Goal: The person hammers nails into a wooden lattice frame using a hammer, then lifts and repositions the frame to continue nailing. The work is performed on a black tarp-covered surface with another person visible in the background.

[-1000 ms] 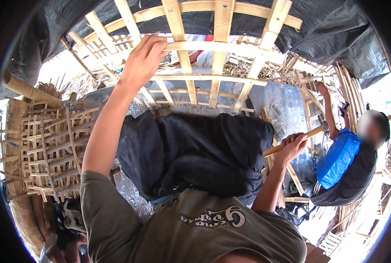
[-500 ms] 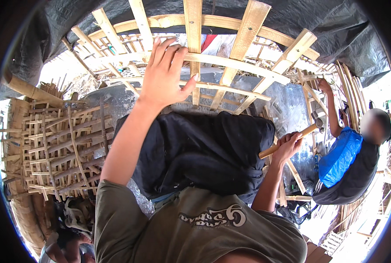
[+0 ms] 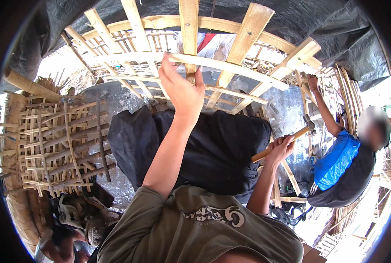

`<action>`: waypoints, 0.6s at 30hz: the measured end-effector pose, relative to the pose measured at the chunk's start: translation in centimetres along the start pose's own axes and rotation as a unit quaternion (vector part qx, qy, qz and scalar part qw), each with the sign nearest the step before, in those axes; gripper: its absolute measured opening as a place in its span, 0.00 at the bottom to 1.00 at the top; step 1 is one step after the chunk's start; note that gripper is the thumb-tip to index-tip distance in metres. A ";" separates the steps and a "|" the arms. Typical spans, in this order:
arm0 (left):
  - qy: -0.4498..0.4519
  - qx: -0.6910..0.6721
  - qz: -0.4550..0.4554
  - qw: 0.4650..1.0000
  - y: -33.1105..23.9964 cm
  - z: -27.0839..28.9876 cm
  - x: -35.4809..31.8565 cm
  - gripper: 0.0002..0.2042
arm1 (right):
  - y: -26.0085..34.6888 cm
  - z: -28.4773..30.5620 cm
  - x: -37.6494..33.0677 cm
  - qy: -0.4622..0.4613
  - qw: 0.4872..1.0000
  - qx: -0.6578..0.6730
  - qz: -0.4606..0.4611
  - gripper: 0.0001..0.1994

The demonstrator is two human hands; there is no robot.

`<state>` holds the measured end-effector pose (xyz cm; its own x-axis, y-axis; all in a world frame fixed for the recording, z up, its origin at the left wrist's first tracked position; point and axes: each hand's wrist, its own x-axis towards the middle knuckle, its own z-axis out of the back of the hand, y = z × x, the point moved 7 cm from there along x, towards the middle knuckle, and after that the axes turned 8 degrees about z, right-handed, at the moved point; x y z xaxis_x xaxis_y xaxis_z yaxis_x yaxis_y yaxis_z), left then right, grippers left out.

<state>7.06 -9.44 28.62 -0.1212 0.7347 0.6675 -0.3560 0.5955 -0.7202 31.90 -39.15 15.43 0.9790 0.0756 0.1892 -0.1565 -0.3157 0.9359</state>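
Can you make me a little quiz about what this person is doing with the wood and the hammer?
1. Which hand holds the wooden-handled hammer?
2. True or false: the left hand touches the curved frame of pale wooden slats.
3. What colour is the top of the other person at the right: A red, B blue, C yellow?

Key:
1. The right hand, closed round the handle.
2. True; its fingers rest on a thin curved strip.
3. B, blue.

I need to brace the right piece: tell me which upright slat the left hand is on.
The left hand touches the middle slat, where it crosses the curved strip; the neighbouring slats stand apart from the hand.
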 end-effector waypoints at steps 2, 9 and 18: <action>-0.042 -0.141 0.019 0.989 0.7 -0.1 -0.3 0.40 | -0.1 -0.1 -0.2 -0.005 1.000 0.000 -0.009 0.14; -0.023 -0.145 0.090 0.985 2.7 -2.0 -2.2 0.10 | -0.6 0.9 -0.2 -0.007 1.000 0.007 -0.020 0.15; -0.029 -0.175 0.112 0.978 1.4 -0.7 -0.4 0.09 | -1.4 1.8 0.1 -0.048 0.998 0.014 -0.030 0.16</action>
<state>7.24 -8.72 27.20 -0.2158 0.8462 0.4871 0.0237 0.5033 -0.8638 32.47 -40.41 13.65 0.9948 0.0052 0.1020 -0.0941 -0.3405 0.9355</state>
